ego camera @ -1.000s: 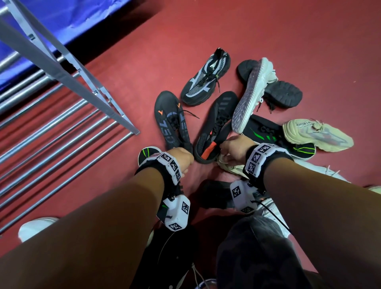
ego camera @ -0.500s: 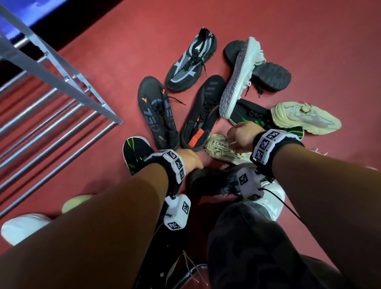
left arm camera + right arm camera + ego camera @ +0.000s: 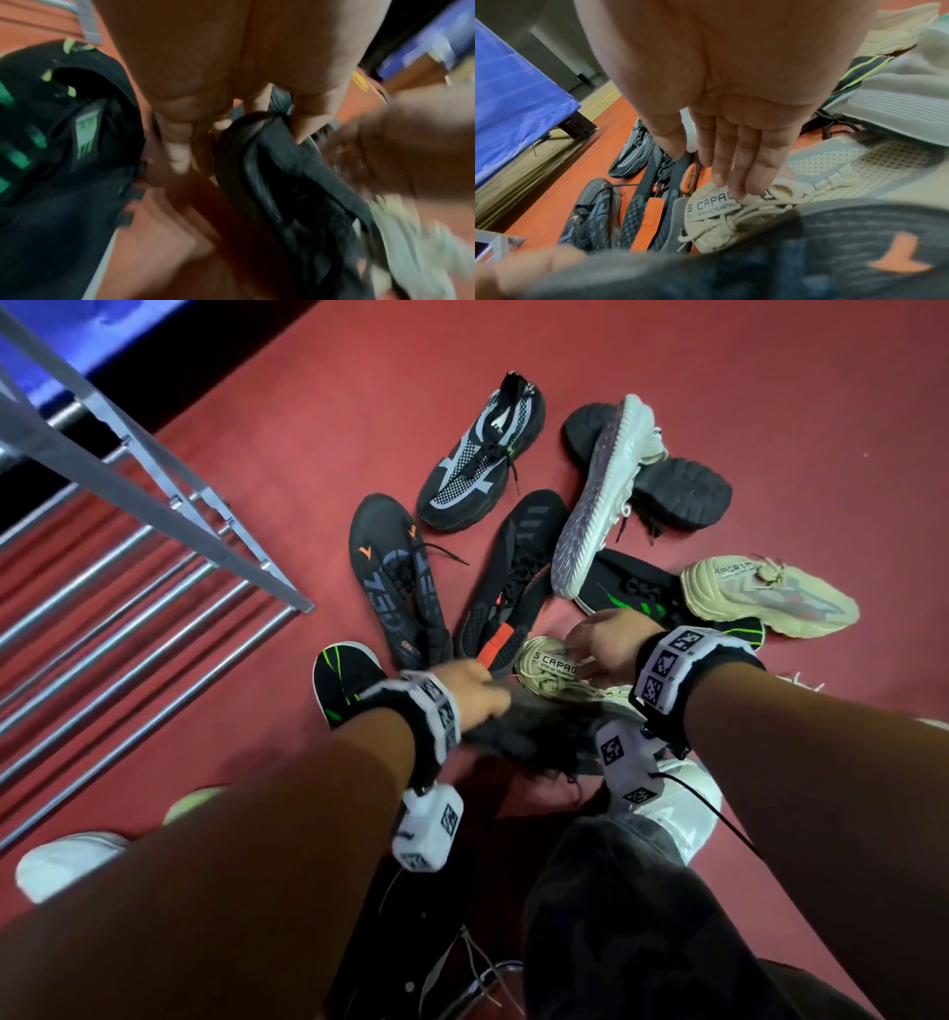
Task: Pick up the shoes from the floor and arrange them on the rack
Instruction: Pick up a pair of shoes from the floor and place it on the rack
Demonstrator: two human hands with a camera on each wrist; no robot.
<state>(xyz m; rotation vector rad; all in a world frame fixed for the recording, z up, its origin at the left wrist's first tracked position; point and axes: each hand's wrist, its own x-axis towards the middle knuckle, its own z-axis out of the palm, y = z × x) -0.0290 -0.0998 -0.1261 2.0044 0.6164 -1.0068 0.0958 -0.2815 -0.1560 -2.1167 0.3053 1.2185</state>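
Observation:
My left hand [image 3: 477, 693] grips a dark shoe [image 3: 539, 729] by its collar; in the left wrist view its fingers [image 3: 177, 146] curl round the black collar [image 3: 259, 130]. The shoe is blurred and hangs just above the red floor. My right hand [image 3: 603, 644] reaches down to a beige laced shoe [image 3: 552, 672]. Its straight fingertips [image 3: 734, 182] touch the printed tongue [image 3: 713, 205], with the thumb held apart to the left. The metal rack [image 3: 154, 588] stands at the left.
Several shoes lie in a fan on the floor: a black and grey sneaker [image 3: 477, 459], a black shoe with orange marks [image 3: 395, 577], a white-soled shoe on its side [image 3: 601, 495], a beige shoe [image 3: 770, 598], a black and green shoe [image 3: 344, 680].
My left hand has taken the dark shoe and swung it rightwards in front of me. My right hand has stayed at the beige shoe, its fingers now straighter.

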